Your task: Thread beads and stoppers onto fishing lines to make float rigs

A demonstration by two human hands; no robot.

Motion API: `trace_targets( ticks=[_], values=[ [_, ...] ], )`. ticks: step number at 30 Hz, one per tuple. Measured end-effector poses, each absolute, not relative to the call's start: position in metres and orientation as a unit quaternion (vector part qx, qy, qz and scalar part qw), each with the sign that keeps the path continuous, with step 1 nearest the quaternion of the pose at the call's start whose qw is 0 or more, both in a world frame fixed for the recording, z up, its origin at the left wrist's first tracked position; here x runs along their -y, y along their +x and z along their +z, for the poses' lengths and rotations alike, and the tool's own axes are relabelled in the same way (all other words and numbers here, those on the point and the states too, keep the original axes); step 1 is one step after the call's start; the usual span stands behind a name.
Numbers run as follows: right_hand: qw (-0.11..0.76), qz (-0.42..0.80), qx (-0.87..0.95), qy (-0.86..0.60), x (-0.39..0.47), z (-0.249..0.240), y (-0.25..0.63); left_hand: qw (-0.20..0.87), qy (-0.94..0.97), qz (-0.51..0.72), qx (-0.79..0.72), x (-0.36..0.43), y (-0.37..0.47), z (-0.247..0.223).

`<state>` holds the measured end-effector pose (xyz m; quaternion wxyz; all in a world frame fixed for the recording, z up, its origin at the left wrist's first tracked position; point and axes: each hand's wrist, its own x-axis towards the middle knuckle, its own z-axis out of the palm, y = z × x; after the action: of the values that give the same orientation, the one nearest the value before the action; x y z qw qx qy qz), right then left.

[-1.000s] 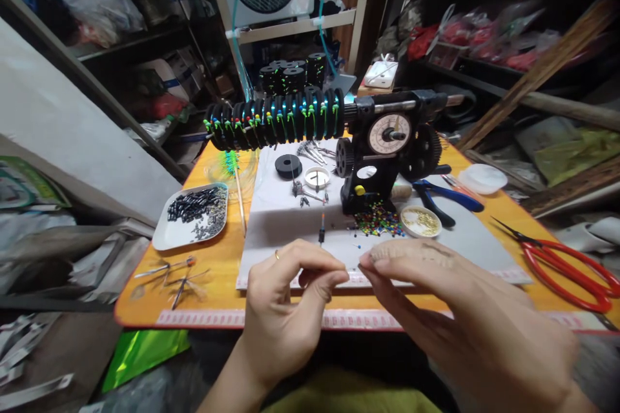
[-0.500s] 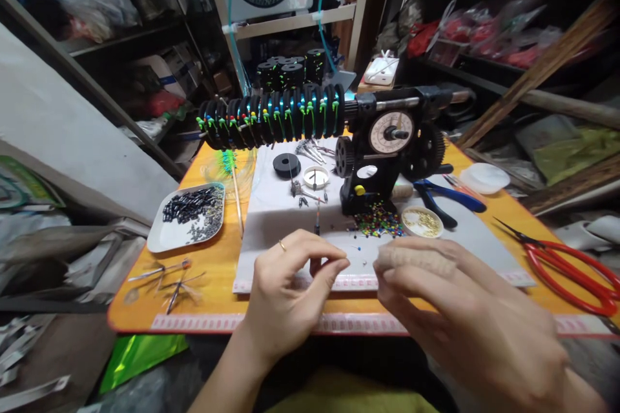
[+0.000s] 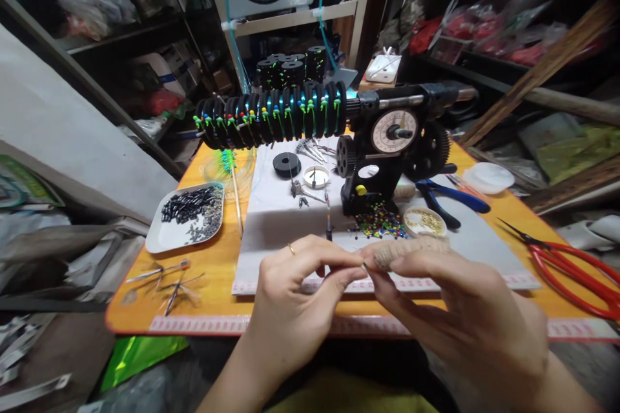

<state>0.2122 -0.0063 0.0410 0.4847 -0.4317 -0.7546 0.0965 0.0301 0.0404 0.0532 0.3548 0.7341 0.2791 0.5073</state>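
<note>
My left hand, with a ring on one finger, pinches at its thumb and forefinger, and what it holds is too small to name. Its fingertips meet those of my right hand, whose wrapped finger and thumb are pressed together. A tiny shiny bit shows between the two hands. Just above my left hand a thin float-like piece with coloured bands stands upright. Behind my right hand lie a heap of small coloured beads and a round dish of gold-coloured pieces.
A black winding machine carries a row of black spools. White tray with black and grey parts stands left. Blue pliers and red scissors lie right. A black disc sits on the white board.
My hands have come together: the left moved slightly right and the right moved left, so their fingertips now touch. The float-like piece has shifted right along with my left hand.
</note>
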Motion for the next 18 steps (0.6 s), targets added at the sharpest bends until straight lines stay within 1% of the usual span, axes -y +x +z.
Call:
trace_targets(
  ticks=[3, 5, 8, 10, 14, 16, 18],
  values=[
    [0.499, 0.092, 0.763, -0.401, 0.009, 0.043, 0.211, 0.384, 0.725, 0.493, -0.29, -0.04, 0.028, 0.055],
    [0.498, 0.092, 0.758, -0.411, 0.01, 0.043, 0.208, 0.414, 0.718, 0.476, -0.295, -0.039, 0.028, 0.056],
    [0.551, 0.108, 0.695, -0.449, 0.009, 0.043, 0.201, 0.473, 0.684, 0.46, -0.311, -0.039, 0.027, 0.057],
    [0.569, 0.108, 0.673, -0.46, 0.006, 0.045, 0.196, 0.513, 0.646, 0.464, -0.323, -0.039, 0.027, 0.057],
    [0.528, 0.103, 0.704, -0.463, 0.001, 0.054, 0.188, 0.55, 0.607, 0.48, -0.316, -0.039, 0.029, 0.055],
    [0.525, 0.104, 0.706, -0.463, -0.001, 0.056, 0.185, 0.543, 0.609, 0.487, -0.314, -0.038, 0.029, 0.054],
    [0.524, 0.076, 0.709, -0.466, -0.001, 0.056, 0.183, 0.528, 0.618, 0.49, -0.316, -0.038, 0.029, 0.053]
  ],
)
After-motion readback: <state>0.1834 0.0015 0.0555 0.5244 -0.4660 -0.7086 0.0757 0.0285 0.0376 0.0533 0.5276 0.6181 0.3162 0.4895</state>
